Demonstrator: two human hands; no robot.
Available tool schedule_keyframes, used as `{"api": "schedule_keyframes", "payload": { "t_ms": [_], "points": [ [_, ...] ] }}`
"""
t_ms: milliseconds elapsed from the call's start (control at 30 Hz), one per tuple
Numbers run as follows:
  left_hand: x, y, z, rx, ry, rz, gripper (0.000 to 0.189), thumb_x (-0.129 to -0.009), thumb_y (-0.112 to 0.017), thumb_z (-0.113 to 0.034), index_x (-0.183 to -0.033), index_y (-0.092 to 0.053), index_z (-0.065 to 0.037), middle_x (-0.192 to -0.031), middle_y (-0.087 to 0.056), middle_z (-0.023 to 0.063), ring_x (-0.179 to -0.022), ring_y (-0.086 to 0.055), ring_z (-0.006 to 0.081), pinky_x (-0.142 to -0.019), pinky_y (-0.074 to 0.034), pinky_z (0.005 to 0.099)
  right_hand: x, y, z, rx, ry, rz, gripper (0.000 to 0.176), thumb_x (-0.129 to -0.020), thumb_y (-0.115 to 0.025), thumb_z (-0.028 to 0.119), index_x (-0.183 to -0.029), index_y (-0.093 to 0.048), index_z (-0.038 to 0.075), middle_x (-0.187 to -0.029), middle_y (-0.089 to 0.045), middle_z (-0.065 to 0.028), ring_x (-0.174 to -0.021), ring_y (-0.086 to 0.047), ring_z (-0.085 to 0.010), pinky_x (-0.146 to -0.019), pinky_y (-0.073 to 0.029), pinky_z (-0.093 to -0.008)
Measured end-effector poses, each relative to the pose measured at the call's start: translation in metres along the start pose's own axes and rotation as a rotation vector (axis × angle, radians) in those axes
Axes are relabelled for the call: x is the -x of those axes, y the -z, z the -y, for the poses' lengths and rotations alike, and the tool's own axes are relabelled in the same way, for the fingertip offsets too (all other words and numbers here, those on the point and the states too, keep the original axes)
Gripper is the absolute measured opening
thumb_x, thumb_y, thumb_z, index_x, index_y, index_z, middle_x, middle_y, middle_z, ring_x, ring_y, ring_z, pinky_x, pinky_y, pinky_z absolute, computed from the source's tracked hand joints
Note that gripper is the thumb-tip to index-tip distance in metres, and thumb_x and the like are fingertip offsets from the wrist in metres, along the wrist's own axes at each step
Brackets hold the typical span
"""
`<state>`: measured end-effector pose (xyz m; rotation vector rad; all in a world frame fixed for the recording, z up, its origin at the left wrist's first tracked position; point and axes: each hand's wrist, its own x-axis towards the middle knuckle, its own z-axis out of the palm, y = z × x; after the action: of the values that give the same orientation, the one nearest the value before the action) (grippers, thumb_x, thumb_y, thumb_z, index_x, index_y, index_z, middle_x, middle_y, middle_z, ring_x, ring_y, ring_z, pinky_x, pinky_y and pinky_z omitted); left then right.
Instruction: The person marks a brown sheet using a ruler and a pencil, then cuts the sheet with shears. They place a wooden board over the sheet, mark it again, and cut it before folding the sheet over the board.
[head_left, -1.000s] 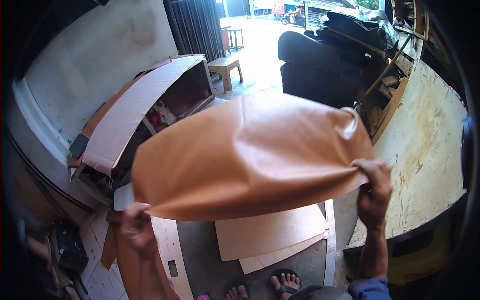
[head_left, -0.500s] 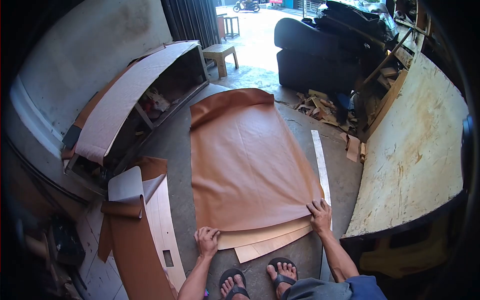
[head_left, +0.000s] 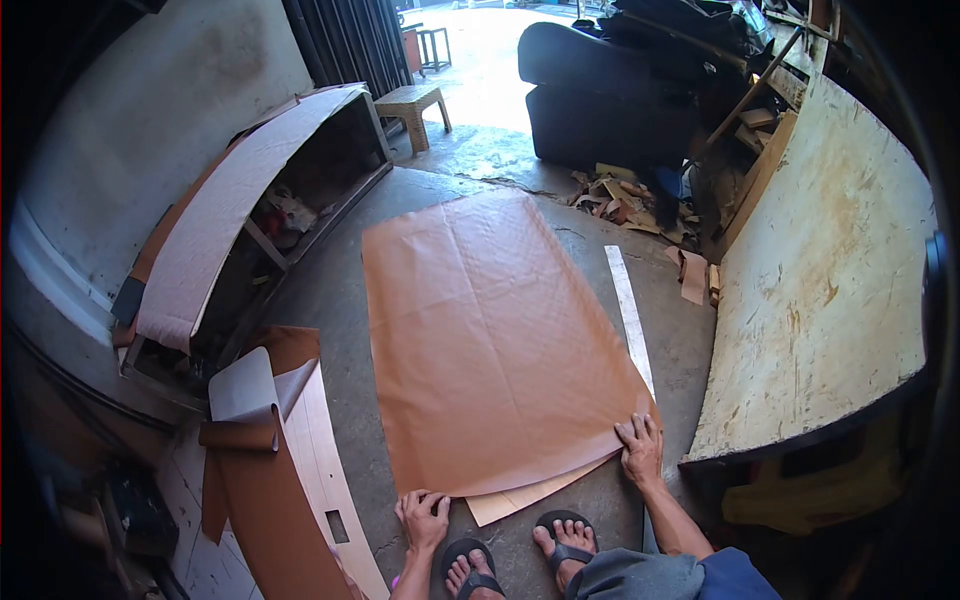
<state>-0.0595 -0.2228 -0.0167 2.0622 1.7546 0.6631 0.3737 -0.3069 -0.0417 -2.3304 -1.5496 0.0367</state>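
A large brown leather-like sheet (head_left: 490, 340) lies spread over the floor before me, a faint crease running down it. My left hand (head_left: 422, 520) pinches its near left corner. At the near right corner, my right hand (head_left: 640, 448) grips the edge, thumb and fingers closed on it. From under the near edge sticks out a pale thin board (head_left: 530, 497), mostly covered by the sheet. A long pale straight strip (head_left: 628, 310) lies along the sheet's right side, its lower end hidden.
At left lie a brown roll of material (head_left: 262, 490) and a pale board with a cutout (head_left: 318, 450). A low frame with a pink-white top (head_left: 235, 190) stands by the wall. A large curved panel (head_left: 815, 290) leans at right. Scraps (head_left: 630, 200) and a stool (head_left: 412, 105) are farther off.
The sheet's near edge has come closer to me, covering more of the boards. Its folded, raised far end now lies flat. Both hands have moved slightly nearer, still at the corners.
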Motion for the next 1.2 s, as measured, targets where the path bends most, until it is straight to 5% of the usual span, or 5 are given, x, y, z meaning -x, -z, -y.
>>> {"api": "schedule_keyframes", "payload": {
  "t_ms": [500,633,767,933,1200],
  "points": [
    [-0.055,-0.034,0.018,0.089,0.525,0.137,0.034,-0.081,-0.076,-0.024,-0.104,-0.064,-0.002,-0.097,-0.071,0.0176,-0.095,-0.068,0.0338,-0.085,-0.053,0.0436,-0.05,0.04,0.064,0.175,-0.125,0.481,0.042,-0.079,-0.061,0.013,-0.12,-0.069,0.012,-0.136,-0.058,-0.015,-0.133,-0.045,-0.0387,-0.107,-0.035,-0.0603],
    [-0.042,-0.04,-0.009,0.273,0.581,0.323,0.037,-0.082,-0.073,-0.03,-0.106,-0.064,-0.004,-0.094,-0.072,0.0144,-0.093,-0.069,0.0323,-0.083,-0.054,0.0426,-0.087,0.16,0.158,-0.804,0.018,0.311,0.027,-0.092,-0.062,0.007,-0.116,-0.065,-0.004,-0.108,-0.07,-0.0155,-0.102,-0.066,-0.0216,-0.092,-0.05,-0.0319],
    [-0.022,-0.038,-0.002,0.432,0.568,0.228,0.037,-0.083,-0.072,-0.03,-0.109,-0.064,-0.005,-0.095,-0.071,0.0145,-0.093,-0.069,0.0315,-0.083,-0.054,0.043,-0.056,0.221,0.212,-1.309,0.711,0.269,0.013,-0.09,-0.055,0.006,-0.093,-0.065,-0.001,-0.094,-0.068,-0.0164,-0.097,-0.067,-0.025,-0.084,-0.052,-0.0345],
    [0.009,0.009,0.083,-0.121,0.565,-0.37,0.032,-0.084,-0.068,-0.016,-0.112,-0.06,-0.004,-0.116,-0.057,0.0196,-0.11,-0.054,0.0369,-0.096,-0.044,0.0465,0.089,0.069,0.19,-0.447,-0.008,0.747,0.056,-0.094,-0.032,0.046,-0.129,-0.049,0.006,-0.133,-0.048,-0.0166,-0.129,-0.041,-0.0306,-0.108,-0.024,-0.0413],
    [0.076,0.134,0.172,-0.558,0.863,-0.165,0.053,-0.087,-0.07,-0.031,-0.13,-0.049,-0.007,-0.126,-0.051,0.0187,-0.119,-0.05,0.0402,-0.098,-0.042,0.0547,0.154,-0.029,0.149,0.091,-0.438,0.905,0.086,-0.095,-0.018,0.071,-0.152,-0.037,0.01,-0.158,-0.031,-0.0165,-0.149,-0.022,-0.0315,-0.122,-0.005,-0.0423]
  ]
}}
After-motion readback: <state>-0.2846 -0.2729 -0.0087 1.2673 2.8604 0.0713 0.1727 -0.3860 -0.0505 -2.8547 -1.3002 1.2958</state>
